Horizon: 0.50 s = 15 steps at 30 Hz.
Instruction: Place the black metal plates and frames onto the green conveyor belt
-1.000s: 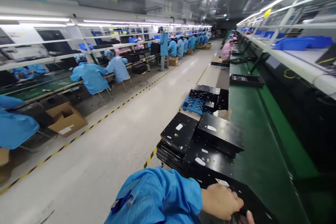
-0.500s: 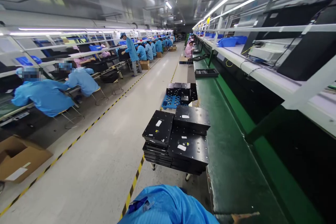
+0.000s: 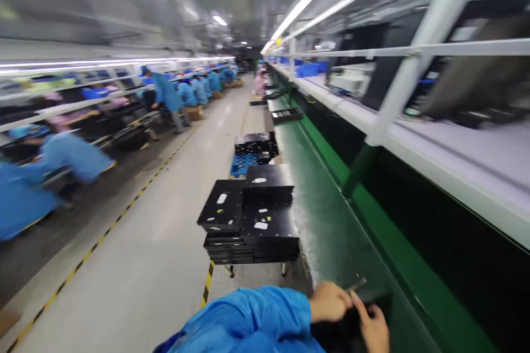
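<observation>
Hands meet low on the green conveyor belt: our left hand and right hand both grasp a dark panel, beside stacked black panels.

At the bottom edge, the left hand in a blue sleeve and the right hand are meeting over a dark panel lying on the green bench; both are touching it, though blur is hiding the grip. A thin pale piece is sticking up just beyond the fingers. Ahead of the left hand, stacked black panels are resting on a low trolley beside the bench. Farther ahead, a second black stack is sitting on a blue pallet. Far to the left of the hands, across the aisle floor, people in blue coats are sitting at another line. Above and right of the hands, a white shelf is running alongside.
</observation>
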Available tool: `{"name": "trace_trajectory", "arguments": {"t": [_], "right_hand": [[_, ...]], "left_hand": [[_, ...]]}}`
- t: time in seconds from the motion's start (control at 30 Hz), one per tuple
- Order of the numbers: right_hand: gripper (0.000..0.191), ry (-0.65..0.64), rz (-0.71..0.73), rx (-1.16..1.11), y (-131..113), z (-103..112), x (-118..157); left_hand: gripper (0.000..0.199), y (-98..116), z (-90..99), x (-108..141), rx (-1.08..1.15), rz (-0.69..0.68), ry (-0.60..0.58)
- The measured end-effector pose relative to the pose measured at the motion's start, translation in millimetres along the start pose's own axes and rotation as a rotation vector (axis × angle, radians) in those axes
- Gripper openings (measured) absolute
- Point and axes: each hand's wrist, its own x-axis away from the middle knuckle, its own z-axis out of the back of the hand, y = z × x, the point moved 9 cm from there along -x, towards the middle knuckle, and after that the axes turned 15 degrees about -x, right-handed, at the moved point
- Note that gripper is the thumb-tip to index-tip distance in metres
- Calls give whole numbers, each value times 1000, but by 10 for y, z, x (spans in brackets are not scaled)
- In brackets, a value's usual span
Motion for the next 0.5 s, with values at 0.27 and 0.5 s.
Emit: {"name": "trace_trajectory", "arguments": {"t": [0.27, 0.5], "right_hand": [[48, 36, 10, -479, 210, 165, 124], [26, 518, -244, -313, 798, 1558, 549]], "left_hand": [[38, -367, 624, -455, -384, 218, 130], [40, -515, 661, -1204, -565, 89, 82]]}}
